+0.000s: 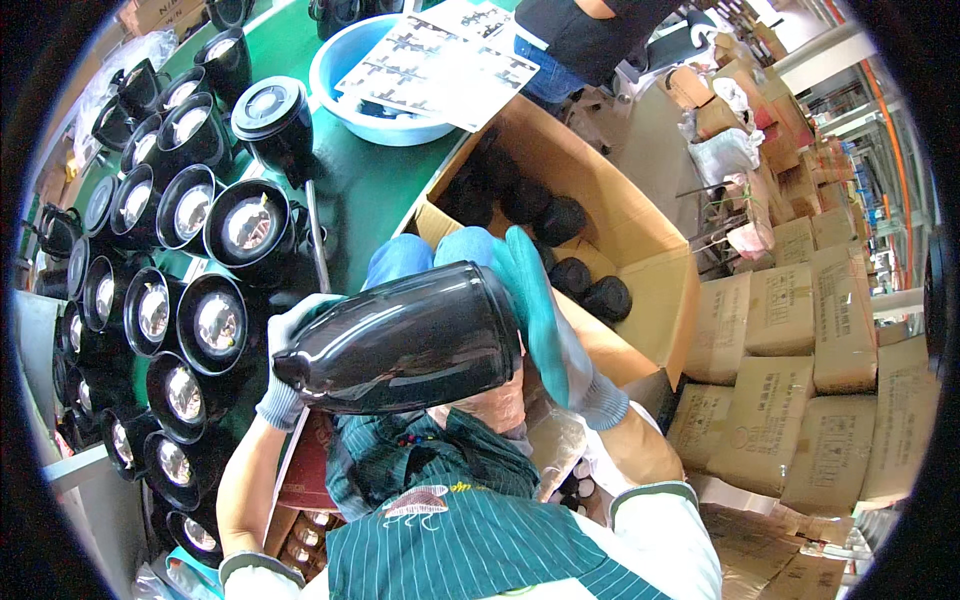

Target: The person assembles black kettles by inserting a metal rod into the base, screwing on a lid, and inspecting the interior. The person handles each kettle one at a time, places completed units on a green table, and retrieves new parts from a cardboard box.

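A glossy black jug body lies on its side in front of my chest, its narrow, spout-like end to the left. My left hand, in a grey-blue glove, is closed round that narrow end; some of its fingers are hidden behind the body. At the wide right end is my right hand, in a teal and grey glove. Its fingers are stretched out straight and its palm faces the wide end, seemingly against it. Behind the body, two rounded blue shapes show, partly covered.
Many black jugs with shiny linings stand on the green table at left, one lidded jug among them. A blue basin carries printed sheets. An open carton holds black round parts. Stacked cartons stand right.
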`<state>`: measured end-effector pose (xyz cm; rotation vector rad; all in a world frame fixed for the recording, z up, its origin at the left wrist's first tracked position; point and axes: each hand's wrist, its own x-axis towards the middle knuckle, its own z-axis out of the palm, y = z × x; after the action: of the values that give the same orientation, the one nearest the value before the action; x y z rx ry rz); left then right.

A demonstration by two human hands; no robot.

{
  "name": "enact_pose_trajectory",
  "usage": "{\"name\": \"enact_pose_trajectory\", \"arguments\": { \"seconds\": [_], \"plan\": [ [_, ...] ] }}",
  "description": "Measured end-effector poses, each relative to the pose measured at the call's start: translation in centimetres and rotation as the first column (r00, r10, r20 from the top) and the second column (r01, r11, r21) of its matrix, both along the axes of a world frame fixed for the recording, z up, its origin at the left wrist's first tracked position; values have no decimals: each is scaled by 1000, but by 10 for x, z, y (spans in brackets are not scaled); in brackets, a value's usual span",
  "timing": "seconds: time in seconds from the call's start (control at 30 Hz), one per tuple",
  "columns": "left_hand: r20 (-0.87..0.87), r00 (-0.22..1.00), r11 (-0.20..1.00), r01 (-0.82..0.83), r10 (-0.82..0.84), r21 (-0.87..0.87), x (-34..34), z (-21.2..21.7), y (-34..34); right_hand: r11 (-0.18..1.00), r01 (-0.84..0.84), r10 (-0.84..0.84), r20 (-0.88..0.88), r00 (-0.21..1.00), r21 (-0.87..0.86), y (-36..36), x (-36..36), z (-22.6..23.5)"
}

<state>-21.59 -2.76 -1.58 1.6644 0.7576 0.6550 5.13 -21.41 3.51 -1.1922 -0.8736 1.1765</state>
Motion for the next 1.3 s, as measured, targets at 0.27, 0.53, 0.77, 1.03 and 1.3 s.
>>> {"name": "enact_pose_trajectory", "arguments": {
  "seconds": [0.27, 0.53, 0.77, 1.03, 1.3],
  "plan": [
    [27, 996, 890, -85, 81, 449, -1, -9, -9, 993, 90, -112, 432, 895, 71, 20, -19, 13],
    [54, 991, 987, 127, -122, -96, 6, -19, 6, 900, -124, -242, 715, 656, 419, 5, -27, 23],
    [302, 953, 801, 191, -13, -568, 25, -73, -21, 791, -267, -340, 758, 556, 550, 4, -14, 18],
    [58, 995, 991, 68, -75, 114, 29, -34, 7, 930, -11, -166, 449, 878, 367, 22, 12, -9],
    [-162, 987, 912, 59, 9, 406, 21, 40, 17, 987, -140, 127, 160, 979, 73, 12, 24, -40]
  ]
}}
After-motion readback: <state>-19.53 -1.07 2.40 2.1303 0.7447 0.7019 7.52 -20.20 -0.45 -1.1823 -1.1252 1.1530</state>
